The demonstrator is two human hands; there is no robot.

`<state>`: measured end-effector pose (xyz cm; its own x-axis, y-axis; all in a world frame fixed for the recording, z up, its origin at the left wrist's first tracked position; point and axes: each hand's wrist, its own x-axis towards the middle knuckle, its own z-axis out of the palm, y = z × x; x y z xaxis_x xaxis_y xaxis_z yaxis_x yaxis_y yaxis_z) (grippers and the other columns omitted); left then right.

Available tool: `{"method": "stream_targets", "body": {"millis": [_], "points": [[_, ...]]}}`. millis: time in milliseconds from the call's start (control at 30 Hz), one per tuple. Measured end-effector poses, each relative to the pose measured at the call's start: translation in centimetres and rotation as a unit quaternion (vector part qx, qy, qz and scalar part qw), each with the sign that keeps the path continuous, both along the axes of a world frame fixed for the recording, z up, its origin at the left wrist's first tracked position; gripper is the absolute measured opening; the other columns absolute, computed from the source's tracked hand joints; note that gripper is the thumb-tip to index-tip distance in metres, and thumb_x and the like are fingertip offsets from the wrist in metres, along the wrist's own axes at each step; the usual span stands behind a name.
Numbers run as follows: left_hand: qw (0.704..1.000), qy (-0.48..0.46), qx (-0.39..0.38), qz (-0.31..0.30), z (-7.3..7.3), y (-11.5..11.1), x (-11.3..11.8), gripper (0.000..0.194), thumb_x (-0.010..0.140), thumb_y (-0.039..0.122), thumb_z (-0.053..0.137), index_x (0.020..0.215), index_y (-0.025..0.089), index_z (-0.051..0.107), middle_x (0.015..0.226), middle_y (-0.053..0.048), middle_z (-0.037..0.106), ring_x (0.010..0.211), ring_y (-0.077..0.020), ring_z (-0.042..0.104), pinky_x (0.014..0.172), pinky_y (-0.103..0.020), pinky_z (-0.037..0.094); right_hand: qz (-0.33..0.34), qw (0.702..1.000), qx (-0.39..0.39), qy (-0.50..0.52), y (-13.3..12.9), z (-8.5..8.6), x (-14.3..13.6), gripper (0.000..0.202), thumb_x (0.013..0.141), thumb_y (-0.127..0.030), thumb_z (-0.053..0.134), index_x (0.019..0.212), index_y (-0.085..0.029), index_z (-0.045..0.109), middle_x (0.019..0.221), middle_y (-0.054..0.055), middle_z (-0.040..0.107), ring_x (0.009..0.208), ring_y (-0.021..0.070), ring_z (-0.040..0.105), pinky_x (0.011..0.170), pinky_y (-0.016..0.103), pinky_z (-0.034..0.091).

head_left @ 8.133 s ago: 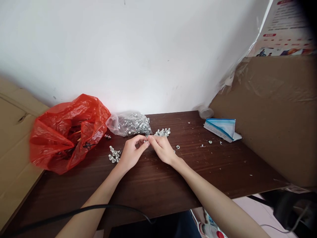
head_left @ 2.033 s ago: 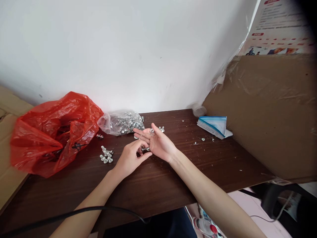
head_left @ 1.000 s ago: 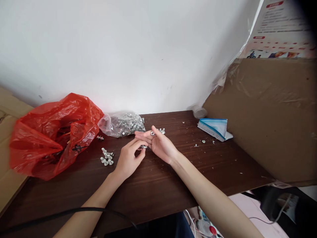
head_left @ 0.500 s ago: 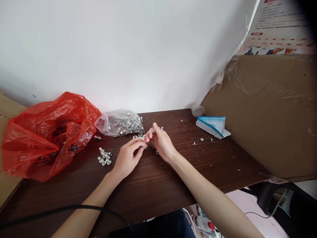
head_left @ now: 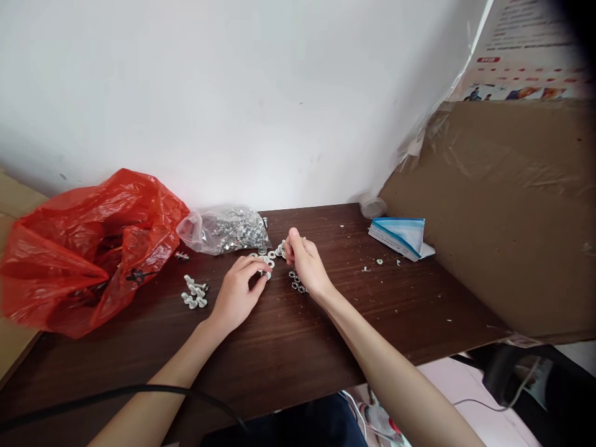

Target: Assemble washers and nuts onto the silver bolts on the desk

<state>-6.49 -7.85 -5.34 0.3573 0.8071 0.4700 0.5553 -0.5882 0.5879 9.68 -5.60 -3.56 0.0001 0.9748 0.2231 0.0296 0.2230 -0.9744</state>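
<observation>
My left hand [head_left: 239, 290] is over the table with thumb and forefinger pinched on a small bolt [head_left: 267, 274], mostly covered by the fingers. To its right, my right hand [head_left: 307, 264] is closed with the thumb up. Bolts with washers [head_left: 280, 249] show at its curled fingertips; the rest of its grip is hidden. Flat washers [head_left: 272, 255] lie loose between and behind the hands. Several hex nuts [head_left: 295, 285] rest just below my right hand. A small pile of bolts [head_left: 194, 293] fitted with washers lies left of my left hand.
A clear bag of metal hardware [head_left: 233, 231] lies against the wall. At the left is a red plastic bag [head_left: 93, 248]. A blue and white packet [head_left: 398, 236], a clear round container [head_left: 371, 206] and a cardboard box [head_left: 503, 217] stand right. A black cable [head_left: 139, 389] crosses the front.
My right hand has turned and its fingers have curled closed, moving slightly away from my left hand. The nuts below it now show more fully. My left hand has shifted slightly left.
</observation>
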Motion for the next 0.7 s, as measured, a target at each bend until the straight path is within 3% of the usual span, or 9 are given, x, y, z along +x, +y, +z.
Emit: {"method": "stream_targets", "body": {"millis": [233, 467, 600, 700], "points": [[0.999, 0.024, -0.023, 0.04, -0.23, 0.12, -0.06, 0.012, 0.083, 0.012, 0.054, 0.089, 0.019, 0.063, 0.088, -0.003, 0.065, 0.088, -0.0194, 0.058, 0.081, -0.035, 0.047, -0.003, 0.993, -0.007, -0.12, 0.02, -0.28, 0.31, 0.042, 0.09, -0.052, 0.041, 0.065, -0.019, 0.046, 0.059, -0.004, 0.04, 0.058, 0.011, 0.037, 0.057, 0.024, 0.03], [0.998, 0.019, -0.037, 0.041, -0.67, 0.17, -0.19, 0.031, 0.081, 0.009, 0.054, 0.11, 0.02, 0.057, 0.091, -0.003, 0.063, 0.087, -0.0186, 0.059, 0.084, -0.036, 0.048, 0.043, 0.986, -0.009, -0.161, -0.06, -0.39, 0.34, 0.032, 0.088, -0.041, 0.048, 0.069, -0.017, 0.056, 0.064, -0.003, 0.05, 0.06, 0.0116, 0.043, 0.06, 0.025, 0.033], [0.997, 0.021, -0.05, 0.051, -0.54, 0.1, -0.09, 0.036, 0.08, 0.009, 0.054, 0.114, 0.019, 0.053, 0.09, -0.003, 0.063, 0.087, -0.0184, 0.059, 0.084, -0.036, 0.048, 0.061, 0.967, 0.009, -0.249, -0.26, -0.4, 0.33, 0.022, 0.088, -0.03, 0.05, 0.076, -0.017, 0.064, 0.074, 0.001, 0.059, 0.07, 0.0143, 0.05, 0.067, 0.026, 0.036], [0.997, 0.017, -0.061, 0.051, -0.43, 0.05, -0.01, 0.04, 0.08, 0.009, 0.054, 0.118, 0.019, 0.05, 0.092, -0.004, 0.063, 0.088, -0.0185, 0.059, 0.084, -0.037, 0.048, 0.073, 0.948, 0.042, -0.306, -0.43, -0.45, 0.24, 0.021, 0.088, -0.019, 0.049, 0.081, -0.018, 0.069, 0.079, 0.003, 0.058, 0.078, 0.0161, 0.051, 0.074, 0.028, 0.037]]}}
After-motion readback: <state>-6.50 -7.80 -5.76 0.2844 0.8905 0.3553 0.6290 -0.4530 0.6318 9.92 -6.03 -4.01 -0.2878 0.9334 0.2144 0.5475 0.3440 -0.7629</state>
